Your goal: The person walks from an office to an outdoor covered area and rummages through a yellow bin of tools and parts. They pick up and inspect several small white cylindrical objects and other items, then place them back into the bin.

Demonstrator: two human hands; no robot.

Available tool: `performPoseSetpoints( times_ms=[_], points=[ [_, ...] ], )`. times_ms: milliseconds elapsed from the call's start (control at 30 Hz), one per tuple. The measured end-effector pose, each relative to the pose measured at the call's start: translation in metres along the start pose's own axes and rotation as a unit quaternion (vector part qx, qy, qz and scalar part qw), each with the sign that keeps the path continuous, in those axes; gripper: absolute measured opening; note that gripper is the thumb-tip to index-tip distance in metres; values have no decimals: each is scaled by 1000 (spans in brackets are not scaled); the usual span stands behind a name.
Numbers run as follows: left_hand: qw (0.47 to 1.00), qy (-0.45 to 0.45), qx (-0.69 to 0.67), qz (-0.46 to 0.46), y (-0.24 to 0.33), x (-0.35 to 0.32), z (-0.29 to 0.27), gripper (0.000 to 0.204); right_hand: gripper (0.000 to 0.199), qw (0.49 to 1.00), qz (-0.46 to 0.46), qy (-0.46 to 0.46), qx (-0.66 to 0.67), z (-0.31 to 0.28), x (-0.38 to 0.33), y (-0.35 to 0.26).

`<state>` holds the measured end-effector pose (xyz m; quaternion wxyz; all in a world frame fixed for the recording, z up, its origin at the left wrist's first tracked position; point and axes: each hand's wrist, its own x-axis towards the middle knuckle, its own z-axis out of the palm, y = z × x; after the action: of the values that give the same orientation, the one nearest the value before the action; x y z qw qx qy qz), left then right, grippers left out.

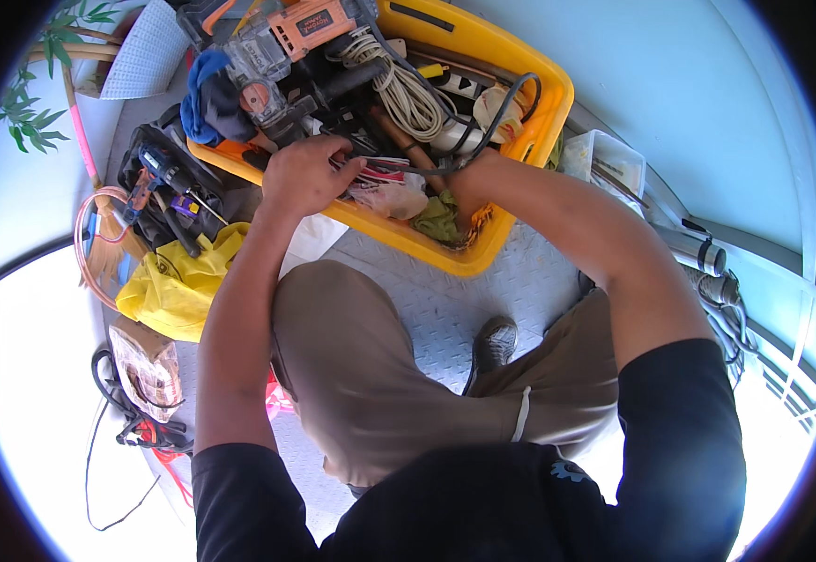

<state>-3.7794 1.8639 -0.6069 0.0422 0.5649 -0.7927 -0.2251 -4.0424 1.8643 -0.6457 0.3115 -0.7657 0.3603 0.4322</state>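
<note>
A yellow plastic bin (408, 251) full of tools and cables stands in front of me. My left hand (311, 175) is at its near left edge, fingers curled in among black parts beneath a large orange-and-black power tool (300, 33). What those fingers grip cannot be made out. My right hand (467, 187) reaches down into the right half, its fingers hidden behind a black cable and other contents. Between the hands lie a clear plastic bag (391, 196) and a crumpled green cloth (438, 219). A coiled white cable (408, 101) rests farther back.
Left of the bin are a cordless drill (166, 169) on a black bag, a yellow cloth bag (178, 292), and a broom (108, 234). A white plastic container (607, 157) and a metal cylinder (694, 248) stand right, along the wall. Metal tread-plate floor (408, 290) shows below.
</note>
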Motion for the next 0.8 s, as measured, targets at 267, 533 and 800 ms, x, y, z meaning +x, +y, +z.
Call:
performPoseSetpoints(
  times_ms=[267, 533, 800],
  points=[
    [998, 61, -24, -7, -1, -3, 2, 18, 39, 971, -50, 210, 98, -40, 35, 6],
    [996, 77, -22, 25, -13, -2, 4, 17, 40, 894, -13, 447, -15, -36, 128, -21],
    [999, 46, -20, -4, -17, 2, 5, 20, 23, 843, -147, 447, -261, -59, 35, 64]
  ],
)
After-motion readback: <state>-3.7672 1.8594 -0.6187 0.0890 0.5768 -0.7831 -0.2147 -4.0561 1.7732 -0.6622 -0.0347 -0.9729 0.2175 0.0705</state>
